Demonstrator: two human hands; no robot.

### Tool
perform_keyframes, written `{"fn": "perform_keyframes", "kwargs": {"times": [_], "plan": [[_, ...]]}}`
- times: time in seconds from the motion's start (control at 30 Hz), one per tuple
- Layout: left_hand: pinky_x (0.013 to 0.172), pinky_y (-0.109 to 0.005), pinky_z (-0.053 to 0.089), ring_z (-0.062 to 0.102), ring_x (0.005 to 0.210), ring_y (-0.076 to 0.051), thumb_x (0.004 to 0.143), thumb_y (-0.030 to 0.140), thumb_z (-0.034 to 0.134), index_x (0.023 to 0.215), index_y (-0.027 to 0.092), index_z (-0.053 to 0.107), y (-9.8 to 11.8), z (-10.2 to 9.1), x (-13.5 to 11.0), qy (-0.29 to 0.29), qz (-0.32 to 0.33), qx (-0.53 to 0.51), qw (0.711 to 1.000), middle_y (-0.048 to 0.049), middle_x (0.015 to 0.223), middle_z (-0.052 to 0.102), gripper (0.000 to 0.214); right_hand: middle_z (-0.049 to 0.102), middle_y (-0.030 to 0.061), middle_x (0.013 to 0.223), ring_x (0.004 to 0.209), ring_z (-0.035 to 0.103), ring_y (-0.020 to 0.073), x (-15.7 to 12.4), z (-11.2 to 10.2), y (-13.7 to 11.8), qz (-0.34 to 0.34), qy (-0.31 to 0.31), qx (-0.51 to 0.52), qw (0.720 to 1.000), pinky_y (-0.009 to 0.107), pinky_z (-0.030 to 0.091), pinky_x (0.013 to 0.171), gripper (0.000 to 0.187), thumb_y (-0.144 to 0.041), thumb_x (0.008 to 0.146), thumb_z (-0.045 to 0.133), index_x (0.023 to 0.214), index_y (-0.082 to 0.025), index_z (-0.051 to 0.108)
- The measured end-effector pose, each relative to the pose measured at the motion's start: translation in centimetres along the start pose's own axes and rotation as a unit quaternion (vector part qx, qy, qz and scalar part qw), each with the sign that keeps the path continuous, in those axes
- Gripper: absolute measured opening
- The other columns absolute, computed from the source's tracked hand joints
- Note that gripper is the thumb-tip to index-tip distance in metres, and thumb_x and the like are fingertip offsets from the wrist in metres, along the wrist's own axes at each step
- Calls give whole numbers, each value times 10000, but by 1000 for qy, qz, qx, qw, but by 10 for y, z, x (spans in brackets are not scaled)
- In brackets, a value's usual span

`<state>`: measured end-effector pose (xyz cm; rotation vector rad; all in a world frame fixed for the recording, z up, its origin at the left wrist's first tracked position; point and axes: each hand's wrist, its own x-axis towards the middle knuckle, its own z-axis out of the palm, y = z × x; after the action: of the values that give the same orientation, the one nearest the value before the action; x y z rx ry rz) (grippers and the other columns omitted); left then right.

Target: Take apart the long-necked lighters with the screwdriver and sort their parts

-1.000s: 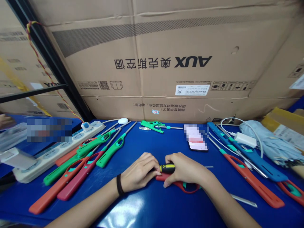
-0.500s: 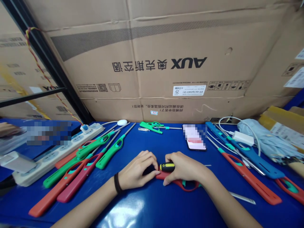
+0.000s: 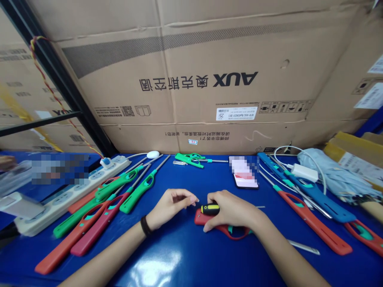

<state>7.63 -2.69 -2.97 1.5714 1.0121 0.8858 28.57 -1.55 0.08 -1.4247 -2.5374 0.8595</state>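
Your right hand point(image 3: 231, 211) is curled over the yellow-and-black screwdriver point(image 3: 210, 209), pressing down on the red lighter point(image 3: 200, 218) on the bench point(image 3: 185, 259). Your left hand point(image 3: 170, 207) is loose, empty, just beside them. A firm press there stops the lighter skating on that shiny surface.

Past the left hand point(image 3: 170, 207) and the right hand point(image 3: 233, 209), a path runs over the blue workbench point(image 3: 185, 259), between the green lighter point(image 3: 137, 195) and the phone point(image 3: 243, 175), to the cardboard carton point(image 3: 209, 119); the left row of long lighters point(image 3: 68, 243) and the right row point(image 3: 314, 221) block sideways moves.
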Motion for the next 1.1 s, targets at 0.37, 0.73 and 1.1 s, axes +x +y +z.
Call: {"fn": "perform_keyframes", "kwargs": {"times": [0.37,0.73,1.1], "plan": [[549,-211,358,446,568,-75,770,359,708,912,135,744,-5,-6,2,22,-38,-122,992,-61,772,690,268,724,43,780,689,625,186,4,-5,-5,-86,129,85,984,257,377,599,184,-320,809,585,851,-201,719],[542,-211,410,497,570,-95,834,357,629,963,149,739,-5,-2,0,-6,36,0,999,-70,818,706,269,639,2,607,554,525,127,10,1,-7,-58,139,103,983,229,290,498,191,-291,776,555,646,-169,627],[776,-295,458,600,803,-158,824,214,656,895,187,734,-4,-2,-5,-56,258,266,927,-56,859,700,108,673,20,703,683,592,180,2,-5,0,-28,79,87,993,242,351,558,211,-391,740,605,736,-190,672]]}}
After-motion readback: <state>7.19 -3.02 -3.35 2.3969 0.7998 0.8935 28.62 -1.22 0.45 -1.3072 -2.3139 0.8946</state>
